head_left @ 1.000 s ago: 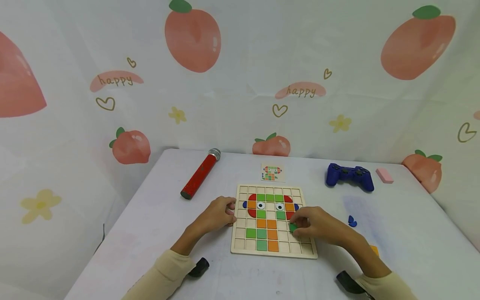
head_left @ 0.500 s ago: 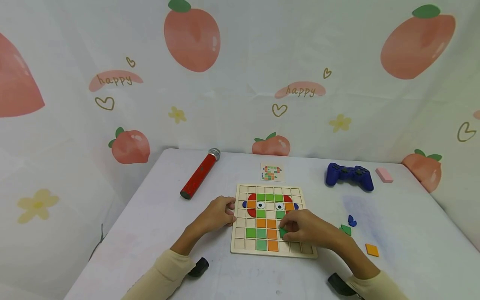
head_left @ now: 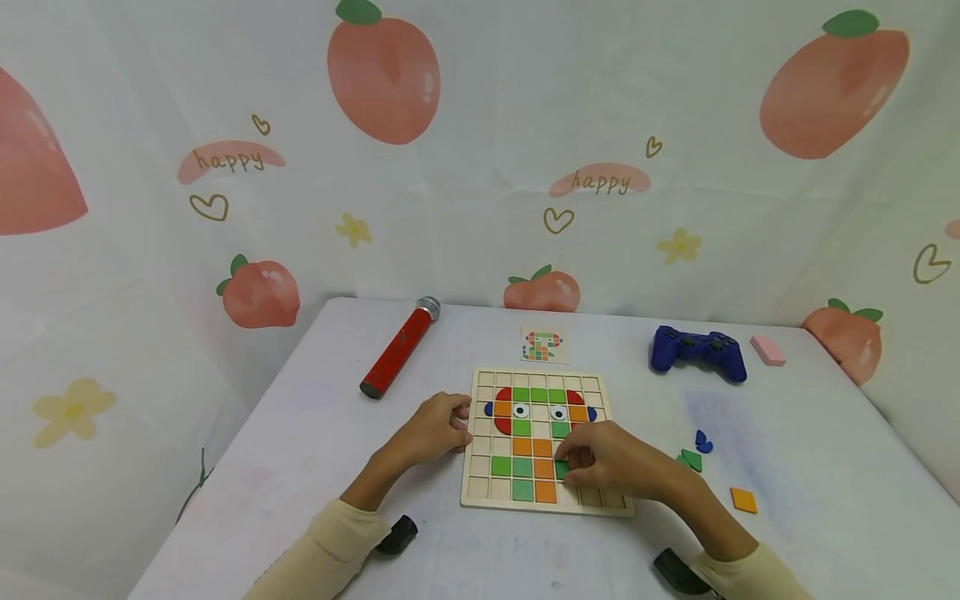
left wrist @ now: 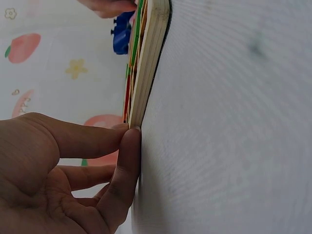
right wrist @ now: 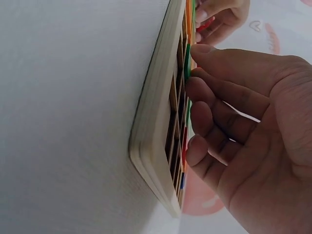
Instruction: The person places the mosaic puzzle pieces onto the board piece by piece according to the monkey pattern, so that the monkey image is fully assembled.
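A wooden grid board point(head_left: 480, 495) lies flat on the table, with colored tiles forming a face with two eye tiles above a partial body of green and orange squares. My left hand point(head_left: 429, 431) holds the board's left edge; in the left wrist view its thumb and a finger point(left wrist: 127, 151) meet at the rim. Over the lower right of the grid, my right hand point(head_left: 618, 457) pinches a green tile point(head_left: 562, 470) at a cell just right of an orange square. The right wrist view shows that tile point(right wrist: 187, 62) low against the grid, under the thumb point(right wrist: 204, 52).
Behind the board lies a printed pattern card point(head_left: 545, 344). A red microphone point(head_left: 401, 348) is at back left, a blue game controller point(head_left: 697, 353) and pink block point(head_left: 768, 351) at back right. Loose blue pieces point(head_left: 702, 442), green pieces point(head_left: 692, 460) and an orange square point(head_left: 744, 500) lie right.
My right hand has moved left across the board with the green tile, down to a cell beside the orange squares. Loose green pieces have come into sight. The left hand stays put.
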The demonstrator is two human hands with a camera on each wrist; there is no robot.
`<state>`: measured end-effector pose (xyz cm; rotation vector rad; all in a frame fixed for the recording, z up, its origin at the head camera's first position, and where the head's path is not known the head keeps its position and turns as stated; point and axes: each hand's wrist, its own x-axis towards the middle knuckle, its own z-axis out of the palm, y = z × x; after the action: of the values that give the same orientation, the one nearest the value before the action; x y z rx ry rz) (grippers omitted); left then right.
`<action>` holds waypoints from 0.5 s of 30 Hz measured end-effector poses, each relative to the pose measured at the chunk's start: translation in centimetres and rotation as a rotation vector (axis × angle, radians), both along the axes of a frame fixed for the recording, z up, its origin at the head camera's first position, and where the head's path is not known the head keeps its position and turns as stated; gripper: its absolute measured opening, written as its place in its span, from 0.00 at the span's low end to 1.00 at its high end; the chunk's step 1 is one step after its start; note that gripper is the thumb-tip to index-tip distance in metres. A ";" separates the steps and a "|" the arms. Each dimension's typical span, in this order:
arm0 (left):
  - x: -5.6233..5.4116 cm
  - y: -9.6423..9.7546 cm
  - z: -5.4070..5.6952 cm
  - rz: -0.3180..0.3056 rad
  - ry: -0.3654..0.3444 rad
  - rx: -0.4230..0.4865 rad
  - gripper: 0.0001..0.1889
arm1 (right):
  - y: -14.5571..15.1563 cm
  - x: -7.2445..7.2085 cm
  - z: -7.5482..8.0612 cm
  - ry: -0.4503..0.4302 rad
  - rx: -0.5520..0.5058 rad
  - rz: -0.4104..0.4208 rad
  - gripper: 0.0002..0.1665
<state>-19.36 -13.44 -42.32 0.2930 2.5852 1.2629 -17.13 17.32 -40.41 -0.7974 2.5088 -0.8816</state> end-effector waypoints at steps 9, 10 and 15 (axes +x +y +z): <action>0.1 0.0 0.0 0.001 -0.004 0.008 0.31 | 0.8 0.0 0.2 0.044 0.011 -0.023 0.14; 0.1 0.1 0.0 0.002 -0.005 0.007 0.31 | 1.0 0.0 0.3 0.044 0.011 -0.035 0.14; 0.1 0.1 0.1 0.001 -0.003 0.007 0.31 | 2.6 -0.1 0.5 0.020 0.004 -0.101 0.16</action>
<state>-19.28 -13.38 -42.27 0.2911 2.5796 1.2715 -17.20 19.97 -39.93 -0.6863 2.5871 -0.9050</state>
